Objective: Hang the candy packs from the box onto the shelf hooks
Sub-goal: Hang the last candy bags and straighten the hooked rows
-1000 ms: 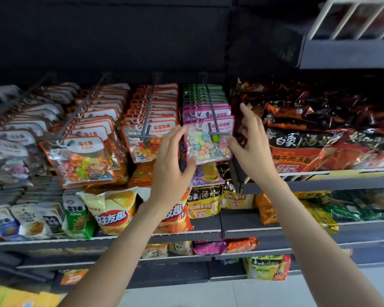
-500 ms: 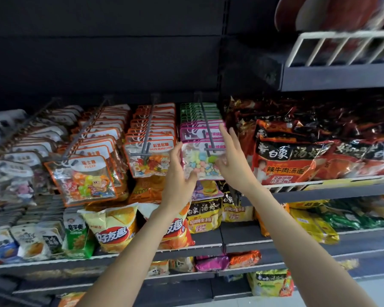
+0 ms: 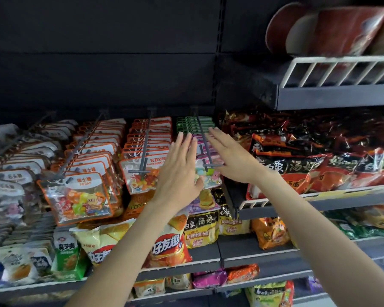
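Note:
Pink-topped candy packs (image 3: 208,177) hang on a grey shelf hook (image 3: 201,135), with green packs (image 3: 191,125) behind them on the same hook. My left hand (image 3: 177,171) lies flat with straight fingers against the left side of the pink row. My right hand (image 3: 228,155) lies flat with straight fingers along the row's right side and top. Both hands cover most of the front pack. No box is in view.
Orange-edged candy packs (image 3: 142,173) hang on the neighbouring hook (image 3: 145,147), with more rows (image 3: 80,196) to the left. Noodle bags (image 3: 308,167) fill the shelf to the right. Chip bags (image 3: 164,247) stand on the shelf below. A white wire rack (image 3: 339,70) sits above right.
Both hands let go of the front pink pack's sides and flattened, sliding up and back along the row. The camera has tilted upward.

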